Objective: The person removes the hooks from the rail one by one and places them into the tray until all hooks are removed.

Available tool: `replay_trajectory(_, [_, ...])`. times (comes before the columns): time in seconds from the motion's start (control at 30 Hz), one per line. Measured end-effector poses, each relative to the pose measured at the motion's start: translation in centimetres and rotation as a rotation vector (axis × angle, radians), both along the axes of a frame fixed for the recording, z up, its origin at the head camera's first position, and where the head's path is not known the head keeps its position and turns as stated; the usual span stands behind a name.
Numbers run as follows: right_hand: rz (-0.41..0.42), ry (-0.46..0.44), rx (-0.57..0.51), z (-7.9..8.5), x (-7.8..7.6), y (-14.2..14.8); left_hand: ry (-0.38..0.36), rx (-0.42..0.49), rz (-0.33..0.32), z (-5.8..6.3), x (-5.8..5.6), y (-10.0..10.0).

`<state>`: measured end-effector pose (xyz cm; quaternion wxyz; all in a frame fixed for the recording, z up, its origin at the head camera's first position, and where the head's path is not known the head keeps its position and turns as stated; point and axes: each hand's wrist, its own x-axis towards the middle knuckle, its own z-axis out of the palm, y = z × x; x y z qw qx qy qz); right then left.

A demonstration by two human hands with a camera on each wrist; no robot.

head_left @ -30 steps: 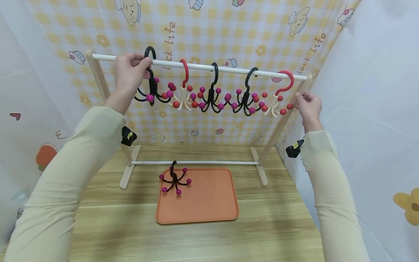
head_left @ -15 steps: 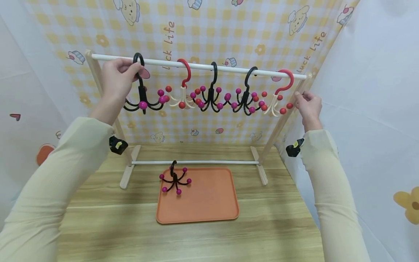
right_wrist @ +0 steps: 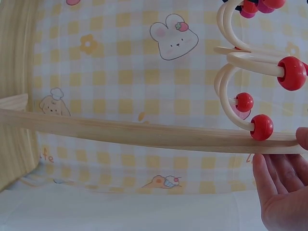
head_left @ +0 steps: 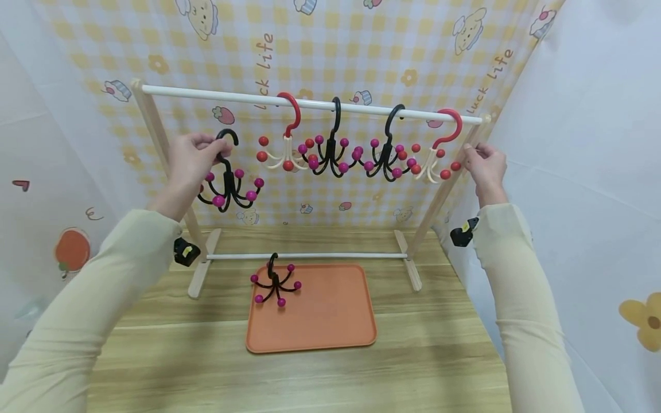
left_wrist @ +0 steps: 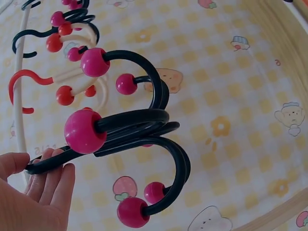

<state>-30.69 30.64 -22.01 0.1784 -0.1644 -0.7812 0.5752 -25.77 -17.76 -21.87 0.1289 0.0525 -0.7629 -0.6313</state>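
Observation:
My left hand (head_left: 190,163) pinches the neck of a black claw-shaped hanger (head_left: 229,184) with magenta ball tips. Its hook is below the white top rod (head_left: 201,94) of a wooden rack and apart from it. In the left wrist view, thumb and fingers lie on either side of the hanger's hook (left_wrist: 48,166). My right hand (head_left: 486,170) grips the rack's right wooden post (right_wrist: 144,136) between thumb and fingers. From the rod hang a red-hooked cream hanger (head_left: 288,152), a black one (head_left: 331,150), another black one (head_left: 386,154) and a second red-hooked one (head_left: 428,166).
On the wooden table (head_left: 413,355), an orange tray (head_left: 325,315) lies before the rack, bearing one black hanger (head_left: 276,281) at its back left. A lower white rod (head_left: 330,256) joins the rack's feet. A checked cloth (head_left: 320,51) hangs close behind.
My left hand slid the black hanger left along the rod, then lifted it off and brought it down below the rod. The neighbouring red-hooked hanger turned slightly. My right hand stayed on the post.

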Motion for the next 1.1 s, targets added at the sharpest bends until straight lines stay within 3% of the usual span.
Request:
replay_trajectory(0.23, [0.002,0.003,0.0,0.0,0.0,0.0,-0.045,-0.197,-0.001,-1.3,0.2,0.3])
replay_trajectory(0.3, [0.004,0.001,0.003,0.0,0.1,0.0,-0.035,-0.174,-0.03,-1.6,0.2,0.5])
replay_trajectory(0.47, [0.013,-0.012,-0.005,0.1,0.1,0.0,-0.038,0.007,-0.104,-2.6,0.1,1.3])
replay_trajectory(0.63, [0.01,-0.008,0.005,0.1,0.0,0.0,-0.084,0.103,-0.17,-3.7,0.1,2.3])
replay_trajectory(0.87, [0.003,-0.004,0.013,0.2,0.1,0.1,-0.175,0.106,-0.258,-5.0,0.1,3.9])
replay_trajectory(1.1, [0.008,0.002,0.012,0.1,0.1,0.0,-0.209,0.114,-0.329,-6.3,0.4,5.7])
